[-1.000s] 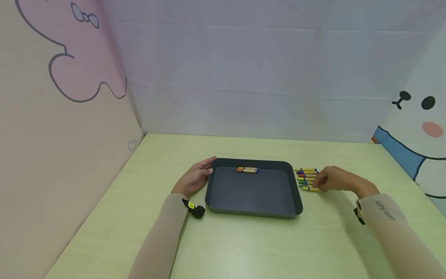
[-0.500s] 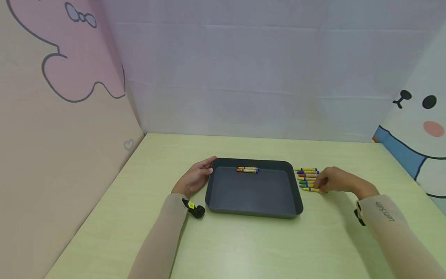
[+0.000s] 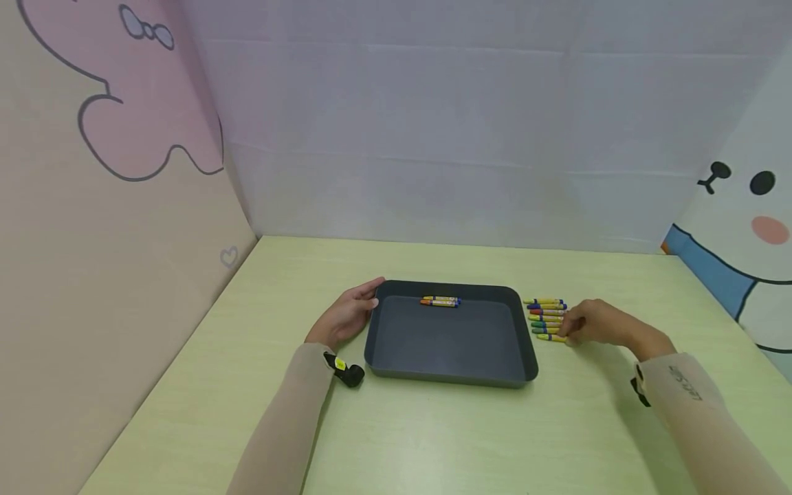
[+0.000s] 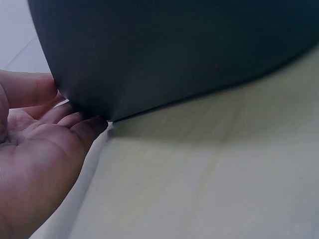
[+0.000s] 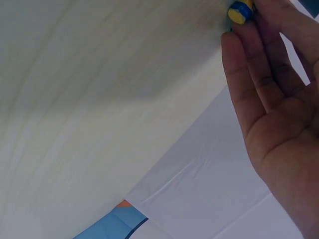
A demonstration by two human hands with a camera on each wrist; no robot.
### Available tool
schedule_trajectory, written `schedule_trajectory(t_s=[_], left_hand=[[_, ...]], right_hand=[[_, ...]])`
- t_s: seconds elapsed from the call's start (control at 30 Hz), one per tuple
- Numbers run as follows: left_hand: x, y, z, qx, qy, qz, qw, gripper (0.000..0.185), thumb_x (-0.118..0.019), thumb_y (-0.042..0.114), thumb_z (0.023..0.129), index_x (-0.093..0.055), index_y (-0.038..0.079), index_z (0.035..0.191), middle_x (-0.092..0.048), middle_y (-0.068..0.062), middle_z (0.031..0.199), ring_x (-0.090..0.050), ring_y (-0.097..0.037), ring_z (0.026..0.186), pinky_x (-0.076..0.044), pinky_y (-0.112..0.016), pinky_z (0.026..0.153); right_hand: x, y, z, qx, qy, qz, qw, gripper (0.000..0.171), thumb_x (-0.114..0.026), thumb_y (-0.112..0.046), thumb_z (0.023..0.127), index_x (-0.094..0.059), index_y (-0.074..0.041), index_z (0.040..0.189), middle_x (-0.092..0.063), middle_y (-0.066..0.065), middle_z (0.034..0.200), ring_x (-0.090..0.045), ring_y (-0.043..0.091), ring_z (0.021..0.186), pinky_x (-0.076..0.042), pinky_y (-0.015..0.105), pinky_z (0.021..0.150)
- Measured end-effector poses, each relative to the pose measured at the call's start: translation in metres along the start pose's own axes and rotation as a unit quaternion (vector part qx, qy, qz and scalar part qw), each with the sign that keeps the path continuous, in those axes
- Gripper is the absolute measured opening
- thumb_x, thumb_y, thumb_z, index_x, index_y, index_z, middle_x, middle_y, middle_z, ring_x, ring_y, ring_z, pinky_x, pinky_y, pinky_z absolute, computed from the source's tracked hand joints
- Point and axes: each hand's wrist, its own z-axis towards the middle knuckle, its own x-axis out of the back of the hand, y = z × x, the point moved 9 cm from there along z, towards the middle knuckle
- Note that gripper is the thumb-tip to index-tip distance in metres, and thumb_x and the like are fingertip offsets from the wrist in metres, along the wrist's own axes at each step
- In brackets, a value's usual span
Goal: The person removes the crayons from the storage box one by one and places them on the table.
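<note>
My left hand [image 3: 345, 315] holds the far-left corner of a dark grey tray [image 3: 369, 347]. In the left wrist view its thumb and fingers [image 4: 82, 132] touch the tray's outer wall. An orange crayon [image 3: 438, 303] and a yellow crayon [image 3: 447, 298] lie side by side inside, by the far wall. Right of the tray, my right hand [image 3: 597, 322] pinches the blue-banded end of a yellow crayon [image 3: 549, 337], the nearest one of a row. The right wrist view shows only that crayon's end [image 5: 240, 12] at the fingertips.
Several more crayons lie in the row behind it, among them a green crayon [image 3: 543, 324], a red crayon [image 3: 544, 312] and a dark blue crayon [image 3: 544, 306]. They rest on the pale yellow table [image 3: 433, 440]. A white cloth wall [image 3: 433, 172] stands behind.
My right hand has shifted slightly towards me with the nearest yellow crayon, which now lies a little farther from the row. The left hand and tray stay put.
</note>
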Motion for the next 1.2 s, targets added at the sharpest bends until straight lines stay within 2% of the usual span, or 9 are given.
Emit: schedule_trajectory(t_s=[0.27,0.53,0.8,1.2], left_hand=[[-0.003,0.002,0.000,0.000,-0.007,0.001,1.0000,0.060,-0.036,-0.011,0.097,-0.019,0.002,0.153,0.000,-0.008,0.163,0.008,-0.021,0.149,-0.008,-0.038,0.121],[-0.006,0.002,0.001,-0.002,-0.016,-0.002,0.9999,0.060,-0.034,-0.012,0.097,-0.017,0.001,0.153,-0.001,-0.011,0.162,0.003,-0.023,0.149,-0.010,-0.040,0.120],[-0.005,0.001,0.001,-0.002,-0.007,0.004,1.0000,0.060,-0.036,-0.012,0.097,-0.020,0.002,0.153,-0.001,-0.009,0.163,0.007,-0.022,0.149,-0.008,-0.039,0.120],[-0.004,0.004,-0.002,-0.002,-0.006,-0.002,1.0000,0.060,-0.035,-0.013,0.096,-0.019,0.001,0.153,-0.001,-0.010,0.163,0.006,-0.021,0.149,-0.009,-0.039,0.120]], right_hand=[[-0.001,0.000,-0.001,0.003,0.006,-0.006,1.000,0.009,-0.071,-0.004,0.083,-0.073,-0.007,0.091,-0.069,0.003,0.090,-0.058,0.008,0.080,-0.050,0.026,0.067],[-0.002,-0.001,-0.002,0.008,0.007,-0.021,1.000,0.011,-0.071,-0.005,0.082,-0.074,-0.008,0.092,-0.069,0.001,0.090,-0.056,0.007,0.078,-0.048,0.024,0.066],[0.000,-0.005,-0.004,0.019,0.005,-0.033,0.999,0.012,-0.074,-0.006,0.080,-0.073,-0.006,0.092,-0.067,-0.001,0.086,-0.054,0.005,0.075,-0.048,0.024,0.063],[0.012,-0.026,0.000,0.032,0.005,-0.043,0.999,0.014,-0.071,-0.003,0.082,-0.072,-0.002,0.096,-0.070,0.002,0.087,-0.059,0.008,0.076,-0.050,0.026,0.064]])
